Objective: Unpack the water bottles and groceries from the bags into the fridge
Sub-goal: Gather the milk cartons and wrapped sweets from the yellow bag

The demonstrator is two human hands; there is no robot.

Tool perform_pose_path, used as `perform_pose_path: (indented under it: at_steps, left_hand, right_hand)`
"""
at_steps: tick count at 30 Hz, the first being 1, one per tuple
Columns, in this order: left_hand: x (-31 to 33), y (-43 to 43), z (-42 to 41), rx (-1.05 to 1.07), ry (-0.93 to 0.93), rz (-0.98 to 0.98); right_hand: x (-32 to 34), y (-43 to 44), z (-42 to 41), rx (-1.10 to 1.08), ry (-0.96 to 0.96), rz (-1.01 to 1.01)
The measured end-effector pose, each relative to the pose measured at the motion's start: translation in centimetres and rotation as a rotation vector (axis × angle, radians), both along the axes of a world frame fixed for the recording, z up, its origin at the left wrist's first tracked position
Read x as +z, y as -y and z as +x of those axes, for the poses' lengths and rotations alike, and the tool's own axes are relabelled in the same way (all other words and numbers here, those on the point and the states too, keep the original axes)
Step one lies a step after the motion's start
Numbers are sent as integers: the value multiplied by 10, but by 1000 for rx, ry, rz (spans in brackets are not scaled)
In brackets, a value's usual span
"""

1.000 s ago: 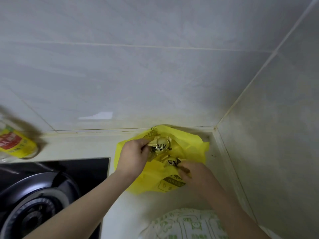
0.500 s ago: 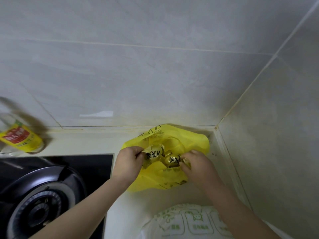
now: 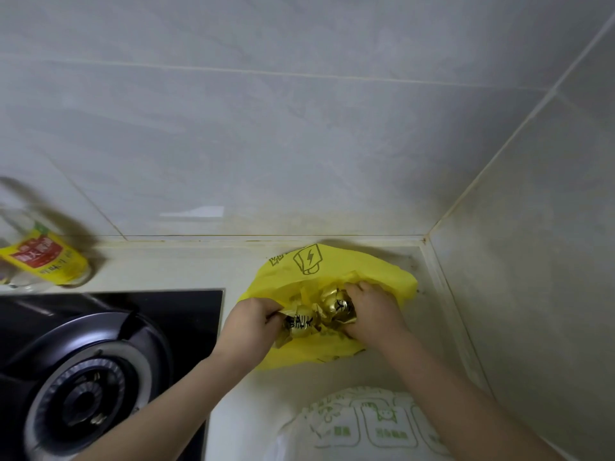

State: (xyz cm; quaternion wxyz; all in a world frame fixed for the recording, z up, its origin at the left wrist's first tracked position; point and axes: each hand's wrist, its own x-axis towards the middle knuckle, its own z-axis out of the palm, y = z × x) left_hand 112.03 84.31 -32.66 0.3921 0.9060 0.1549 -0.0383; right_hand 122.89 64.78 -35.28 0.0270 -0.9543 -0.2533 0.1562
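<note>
Two tiled walls (image 3: pixel 266 128) fill the upper half of the frame and meet in a corner at the right. Below them the pale worktop (image 3: pixel 166 264) runs across the lower half. A black glass hob (image 3: pixel 186 314) takes up the lower left, with its round burner (image 3: pixel 86 404) near the bottom left edge. At the bottom edge, right of centre, lies a white bag (image 3: pixel 366 427) printed in green, partly cut off by the frame and partly hidden under my right forearm. Right of centre, pushed towards the corner, a yellow bag (image 3: pixel 376 267) sits on the worktop with its mouth open towards me and a lightning mark printed on its far side. At the left edge, behind the hob, a clear bottle (image 3: pixel 43 257) with a yellow and red label appears blurred and leaning.

Both my hands are at the mouth of the yellow bag. My left hand (image 3: pixel 249 324) is at its left rim and my right hand (image 3: pixel 372 311) is inside the opening. Between them are two gold packets (image 3: pixel 339 307) with black lettering, crumpled and touching each other. My left fingers (image 3: pixel 269 309) are curled and pinch the nearer, left-hand packet. My right fingers (image 3: pixel 352 287) are curled over the farther, right-hand one, gripping it from above.
</note>
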Motion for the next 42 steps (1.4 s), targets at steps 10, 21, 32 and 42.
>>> perform_pose_path:
  at_steps: [10,21,32,42]
  left_hand:
    - [7,-5,-1,7,39,6]
    - [32,-7,-12,134,114,-98]
    - [85,1,-53,465,333,-413]
    - [138,-16,-103,541,471,-521]
  right_hand:
    - [2,-3,1,-3,3,77]
    - [52,8,-18,-203,-96,496]
    - [93,-12,-57,-334,-108,1174]
    - [143,-45,-83,-248,94,1440]
